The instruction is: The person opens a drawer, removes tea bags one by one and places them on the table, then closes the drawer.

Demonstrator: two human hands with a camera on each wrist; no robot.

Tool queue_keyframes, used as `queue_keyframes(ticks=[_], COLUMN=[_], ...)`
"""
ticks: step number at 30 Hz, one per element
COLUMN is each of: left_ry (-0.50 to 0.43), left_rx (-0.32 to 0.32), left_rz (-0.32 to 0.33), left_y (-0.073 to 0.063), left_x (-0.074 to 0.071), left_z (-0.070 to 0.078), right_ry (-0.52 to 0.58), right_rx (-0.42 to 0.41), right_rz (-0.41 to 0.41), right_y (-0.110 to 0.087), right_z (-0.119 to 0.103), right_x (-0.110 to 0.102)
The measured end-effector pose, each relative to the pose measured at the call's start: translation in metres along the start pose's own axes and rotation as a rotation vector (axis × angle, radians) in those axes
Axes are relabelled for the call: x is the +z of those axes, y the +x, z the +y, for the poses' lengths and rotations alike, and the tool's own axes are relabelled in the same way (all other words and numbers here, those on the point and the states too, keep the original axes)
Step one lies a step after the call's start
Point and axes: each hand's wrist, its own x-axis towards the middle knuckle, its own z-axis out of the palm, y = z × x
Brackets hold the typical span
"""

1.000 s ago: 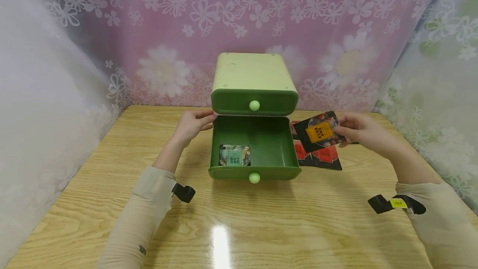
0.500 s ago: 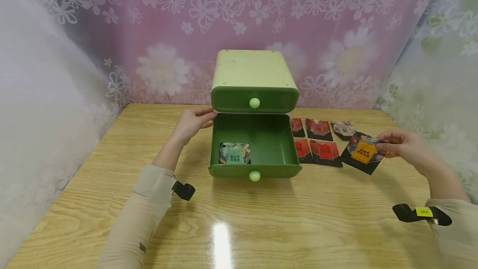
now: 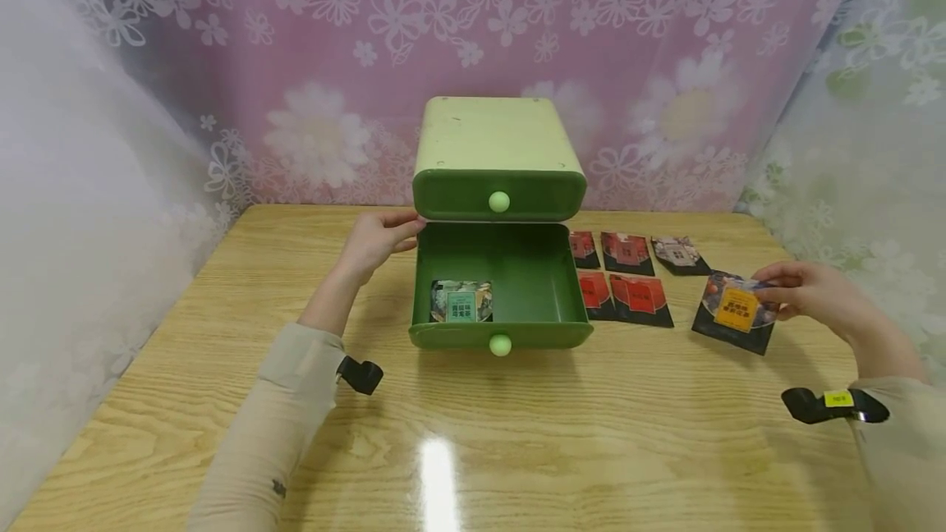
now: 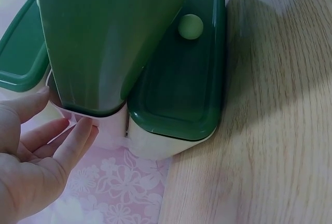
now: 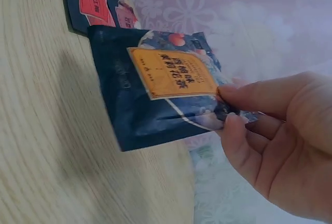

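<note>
Now my right grip (image 3: 828,298) has carried the orange-label tea sachet (image 3: 735,314) rightward: a second ago it hung over the red-label tea sachets (image 3: 640,300) beside the open lower drawer (image 3: 443,337), and now it sits just past them, tilted, nearer me than the pale-label tea sachet (image 3: 678,255). My thumb and fingers pinch it by one edge; whether its lower edge touches the worktop (image 3: 591,433) I cannot tell. My left grip (image 3: 369,246) has not shifted: thumb and fingers apart, touching the left side of the drawer cabinet (image 3: 498,134). As I judge it, this sachet now roughly extends the front row, while the green-label tea sachet (image 3: 461,302) is the only one I see in the drawer.
</note>
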Motion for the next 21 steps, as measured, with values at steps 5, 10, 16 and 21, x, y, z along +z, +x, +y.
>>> queue_keyframes(ticks=[5,10,16,21], left_ry=[-0.007,-0.001,0.012,0.015], left_rx=[-0.004,-0.01,-0.013,-0.009], left_rz=[0.003,0.007,0.012,0.006], left_y=[0.0,0.0,-0.001,-0.001], left_x=[0.0,0.0,0.0,0.0], left_z=[-0.001,0.0,0.001,0.001], right_ry=[-0.129,-0.281,-0.423,-0.492], right_rx=[0.026,0.008,-0.021,-0.051], right_rz=[-0.087,-0.077,-0.048,-0.014], right_y=[0.015,0.033,0.05,0.062], right_z=[-0.004,-0.006,-0.002,0.005], right_x=[0.002,0.009,0.02,0.027])
